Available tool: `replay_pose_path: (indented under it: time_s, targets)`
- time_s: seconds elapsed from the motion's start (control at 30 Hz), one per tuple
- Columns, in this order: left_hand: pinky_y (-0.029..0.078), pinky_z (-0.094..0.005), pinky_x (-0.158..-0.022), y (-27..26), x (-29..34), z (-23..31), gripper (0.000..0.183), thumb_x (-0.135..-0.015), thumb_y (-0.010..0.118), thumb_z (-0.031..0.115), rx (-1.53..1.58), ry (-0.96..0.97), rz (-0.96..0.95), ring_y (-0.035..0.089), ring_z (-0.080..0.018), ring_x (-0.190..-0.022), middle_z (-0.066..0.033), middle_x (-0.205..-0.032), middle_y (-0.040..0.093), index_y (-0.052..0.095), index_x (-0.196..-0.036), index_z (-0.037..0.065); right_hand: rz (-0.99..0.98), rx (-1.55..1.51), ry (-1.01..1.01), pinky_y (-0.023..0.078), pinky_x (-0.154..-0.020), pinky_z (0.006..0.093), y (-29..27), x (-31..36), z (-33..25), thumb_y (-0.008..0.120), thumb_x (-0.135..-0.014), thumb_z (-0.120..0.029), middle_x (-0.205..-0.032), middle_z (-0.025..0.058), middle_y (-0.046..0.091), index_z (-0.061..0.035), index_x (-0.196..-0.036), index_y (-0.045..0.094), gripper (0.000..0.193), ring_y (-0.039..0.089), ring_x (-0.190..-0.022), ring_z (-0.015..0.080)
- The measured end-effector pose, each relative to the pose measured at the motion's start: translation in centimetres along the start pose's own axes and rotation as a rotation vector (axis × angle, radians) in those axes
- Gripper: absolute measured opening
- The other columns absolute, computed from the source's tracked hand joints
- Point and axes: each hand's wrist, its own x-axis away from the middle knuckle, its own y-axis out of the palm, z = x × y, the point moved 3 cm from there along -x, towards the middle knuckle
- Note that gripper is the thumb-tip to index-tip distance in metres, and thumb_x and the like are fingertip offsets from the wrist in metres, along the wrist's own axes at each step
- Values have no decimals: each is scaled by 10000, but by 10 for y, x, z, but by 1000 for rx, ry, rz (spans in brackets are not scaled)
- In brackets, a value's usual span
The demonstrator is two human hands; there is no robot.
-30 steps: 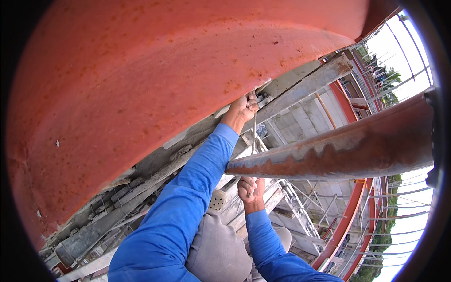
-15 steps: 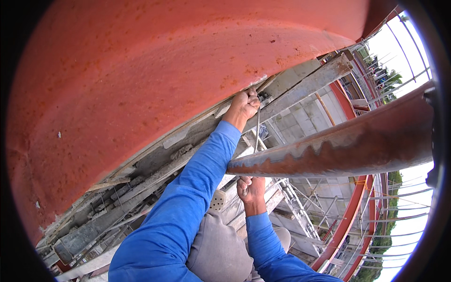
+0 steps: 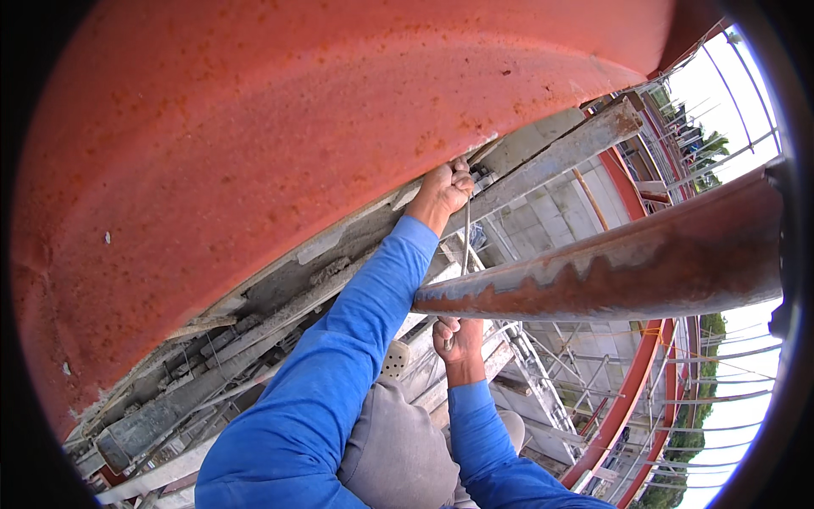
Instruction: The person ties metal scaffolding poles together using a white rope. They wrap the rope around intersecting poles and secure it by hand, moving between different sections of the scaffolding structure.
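Note:
A thin grey metal rod runs down from my left hand, passes behind a thick rusty pipe, and comes out at my right hand. The fingers of my left hand are closed around the rod's upper end, close under the edge of a large red painted metal surface. Below the pipe, my right hand is closed on the lower end. What the rod's upper tip meets is hidden by my left hand. Blue sleeves cover both arms.
A weathered beam slants past my left hand. Dirty planks and bars lie along the red surface's lower edge. Below are light scaffold frames and curved red beams. My knee is between my arms.
The view has shifted very slightly. Both hands keep their grip on the rod, with hardly any movement relative to the pipe.

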Motion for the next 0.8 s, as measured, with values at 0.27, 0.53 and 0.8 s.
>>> replay_pose_path:
  time_s: [0.27, 0.53, 0.8]
  targets:
    - [282, -232, -396, 5, 4, -4, 280, -1106, 408, 169, -19, 21, 8, 329, -66, -425, 32, -637, 470, 599, -934, 59, -61, 51, 25, 455, -351, 285, -19, 3, -12, 441, -1118, -378, -707, 26, 508, -33, -1104, 596, 378, 500, -472, 125]
    - [281, -237, -397, 5, 5, -5, 288, -1107, 397, 152, -21, 6, 36, 335, -64, -430, 32, -633, 478, 592, -915, 63, -59, 38, 50, 463, -353, 297, -18, 1, -17, 449, -1120, -409, -706, 18, 495, -30, -1128, 593, 405, 489, -470, 128]
    - [290, -233, -398, 2, 1, -1, 283, -1110, 398, 155, -11, 39, -6, 338, -61, -425, 29, -634, 490, 599, -943, 46, 60, 100, -17, 472, -369, 305, -17, 4, -12, 448, -1117, -472, -766, 25, 550, -50, -1154, 595, 449, 511, -477, 131]
